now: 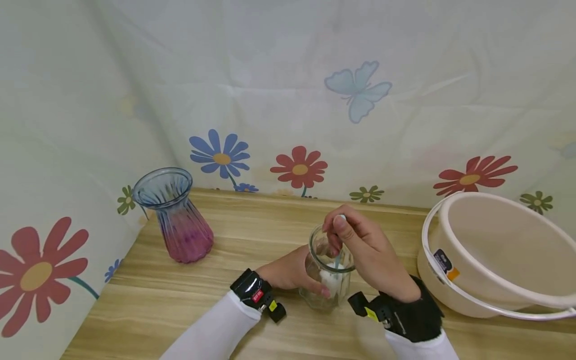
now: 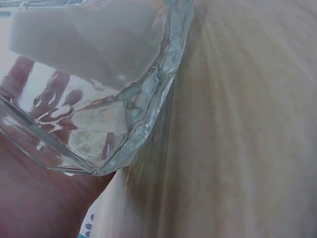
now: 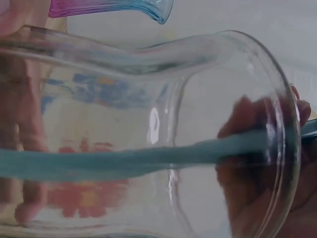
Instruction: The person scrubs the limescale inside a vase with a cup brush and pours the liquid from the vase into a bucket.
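A clear glass vase [image 1: 315, 300] with a flared rim stands near the middle of the wooden table. My left hand [image 1: 294, 270] holds it round the side, and fingers show through the glass in the left wrist view. With my right hand [image 1: 366, 245] over the mouth, I pinch the teal handle [image 3: 114, 163] of a sponge brush. Its thick white head [image 2: 89, 39] sits low inside the vase. Some fingers of the right hand dip below the rim.
A blue-to-pink glass vase [image 1: 186, 227] stands at the back left. To the right is a cream bucket [image 1: 459, 270] with its handle hanging down at the front. A flower-printed curtain [image 1: 279, 75] borders the wooden table [image 1: 243, 225] at the back and left.
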Motion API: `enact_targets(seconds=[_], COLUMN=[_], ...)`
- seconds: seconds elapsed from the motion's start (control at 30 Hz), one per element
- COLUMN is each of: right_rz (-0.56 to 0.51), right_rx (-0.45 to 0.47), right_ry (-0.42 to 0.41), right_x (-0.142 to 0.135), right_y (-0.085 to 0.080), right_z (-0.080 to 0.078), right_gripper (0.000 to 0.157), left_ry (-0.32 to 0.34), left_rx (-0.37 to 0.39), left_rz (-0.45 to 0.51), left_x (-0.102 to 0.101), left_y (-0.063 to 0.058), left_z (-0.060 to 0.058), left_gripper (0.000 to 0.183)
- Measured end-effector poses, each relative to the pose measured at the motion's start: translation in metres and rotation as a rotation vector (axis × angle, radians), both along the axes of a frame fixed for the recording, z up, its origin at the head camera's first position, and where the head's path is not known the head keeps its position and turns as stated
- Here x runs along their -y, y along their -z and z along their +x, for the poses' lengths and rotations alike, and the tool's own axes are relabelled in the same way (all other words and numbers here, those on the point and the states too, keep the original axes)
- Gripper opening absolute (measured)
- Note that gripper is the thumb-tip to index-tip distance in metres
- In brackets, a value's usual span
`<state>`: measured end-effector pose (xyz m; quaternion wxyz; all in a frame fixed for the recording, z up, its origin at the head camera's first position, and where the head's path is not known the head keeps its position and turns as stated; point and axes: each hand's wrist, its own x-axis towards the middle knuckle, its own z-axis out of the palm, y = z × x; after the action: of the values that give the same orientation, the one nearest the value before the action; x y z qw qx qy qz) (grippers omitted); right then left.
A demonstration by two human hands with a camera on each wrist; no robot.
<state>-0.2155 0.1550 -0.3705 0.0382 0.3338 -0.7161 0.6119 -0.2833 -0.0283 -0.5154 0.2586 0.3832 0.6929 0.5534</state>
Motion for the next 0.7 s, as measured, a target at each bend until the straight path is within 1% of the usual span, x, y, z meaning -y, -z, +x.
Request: enact_targets(seconds=[0.1,0.23,0.37,0.5,0.57,0.63,0.7], right_rz=[-0.011,-0.061,-0.132,-0.209,-0.275,-0.346,-0.437], right_rx=[-0.014,-0.059,-0.097,-0.145,-0.175,-0.200,-0.230], right_ry=[0.015,0.037,0.032,0.036,0.020,-0.014,-0.064], right_x=[0.000,0.000,-0.001,-0.002,-0.002,-0.002,-0.002], right_y=[0.000,0.000,-0.003,-0.006,-0.008,-0.009,-0.010], right_z=[0.000,0.001,0.006,0.010,0.010,0.011,0.011], right_gripper=[0.025,0.025,0.026,0.027,0.027,0.028,0.028], left_ry=[0.003,0.012,0.029,0.041,0.042,0.036,0.034], left_rx=[-0.001,-0.002,0.020,0.048,0.056,0.059,0.058], left_rz=[0.006,0.026,0.064,0.100,0.108,0.106,0.105], left_x=[0.000,-0.002,-0.003,-0.004,-0.004,-0.004,-0.004], left_y=[0.000,0.002,0.004,0.003,0.002,0.002,0.003], left_z=[-0.001,-0.002,-0.003,-0.004,-0.004,-0.003,-0.002], left_gripper=[0.085,0.086,0.084,0.083,0.083,0.082,0.082])
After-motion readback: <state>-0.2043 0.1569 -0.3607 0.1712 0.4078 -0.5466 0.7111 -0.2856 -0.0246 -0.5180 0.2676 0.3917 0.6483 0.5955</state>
